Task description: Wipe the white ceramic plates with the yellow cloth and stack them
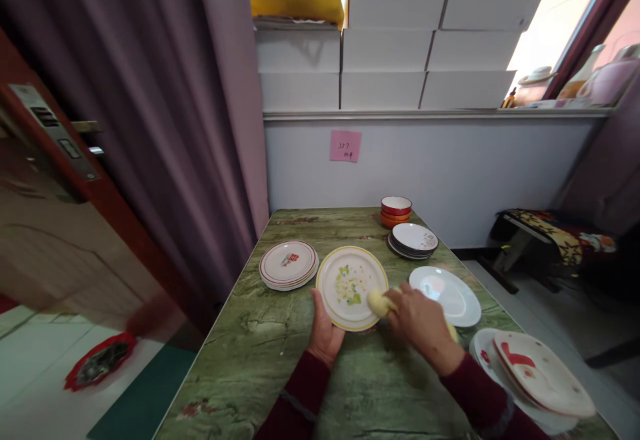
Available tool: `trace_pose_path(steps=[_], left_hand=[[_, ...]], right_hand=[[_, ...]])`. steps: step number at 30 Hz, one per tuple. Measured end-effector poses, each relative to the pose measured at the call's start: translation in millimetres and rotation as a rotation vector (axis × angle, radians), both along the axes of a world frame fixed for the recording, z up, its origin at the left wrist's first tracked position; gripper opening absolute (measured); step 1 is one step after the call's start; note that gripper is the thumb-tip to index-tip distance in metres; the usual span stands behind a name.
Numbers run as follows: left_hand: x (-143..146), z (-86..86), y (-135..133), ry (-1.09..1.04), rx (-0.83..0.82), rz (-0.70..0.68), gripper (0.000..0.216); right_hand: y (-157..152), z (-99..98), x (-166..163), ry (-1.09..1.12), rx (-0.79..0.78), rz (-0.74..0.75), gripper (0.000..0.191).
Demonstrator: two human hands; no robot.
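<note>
Left hand (326, 335), palm up, clasps the plate (350, 288); right hand (420, 322), angled inward, pinches a yellow cloth (379, 303).

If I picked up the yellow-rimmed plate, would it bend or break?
The plate probably won't bend: the left hand holds it near one edge and no sag shows. It looks like hard ceramic, so it might chip if dropped. Its smooth surface could feel slippery.

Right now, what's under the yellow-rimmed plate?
The left hand goes partly under the yellow-rimmed plate, most of its fingers hidden. Whatever else lies beneath is covered, so I can't tell.
</note>
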State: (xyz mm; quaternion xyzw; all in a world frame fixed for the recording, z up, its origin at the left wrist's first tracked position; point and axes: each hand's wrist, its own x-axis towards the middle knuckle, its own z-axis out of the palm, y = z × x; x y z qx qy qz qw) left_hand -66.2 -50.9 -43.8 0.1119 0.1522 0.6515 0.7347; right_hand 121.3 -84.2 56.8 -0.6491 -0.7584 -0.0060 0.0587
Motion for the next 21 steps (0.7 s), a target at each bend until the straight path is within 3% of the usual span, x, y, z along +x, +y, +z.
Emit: trace_pose_path(steps=[3, 5, 7, 10, 13, 17, 21], left_hand=[[-2.3, 1.7, 4.5, -0.008, -0.019, 0.082, 0.060], [0.5, 6.4, 5.8, -0.011, -0.014, 0.111, 0.061], [6.7, 11.9, 4.7, -0.010, 0.009, 0.086, 0.064], [18.1, 18.4, -1.9, -0.030, 0.055, 0.001, 0.056], [25.6, 22.9, -10.9, -0.045, 0.074, -0.073, 0.048], [22.8, 33.3, -15.6, 0.008, 0.088, -0.087, 0.059], [8.3, 54.6, -7.8, 0.015, 0.055, 0.057, 0.059]], right_hand=[[10.3, 21.1, 22.3, 0.049, 0.241, -0.251, 0.032], [10.4, 28.4, 16.9, 0.153, 0.411, -0.250, 0.040], [6.4, 25.9, -6.1, 0.255, 0.506, -0.107, 0.044], [3.1, 12.7, -54.8, 0.296, 0.500, 0.206, 0.043], [15.7, 8.0, -86.2, 0.234, 0.461, 0.310, 0.043], [53.5, 20.5, -75.4, 0.189, 0.504, 0.208, 0.043], [81.3, 20.1, -36.8, 0.336, 0.517, -0.028, 0.044]])
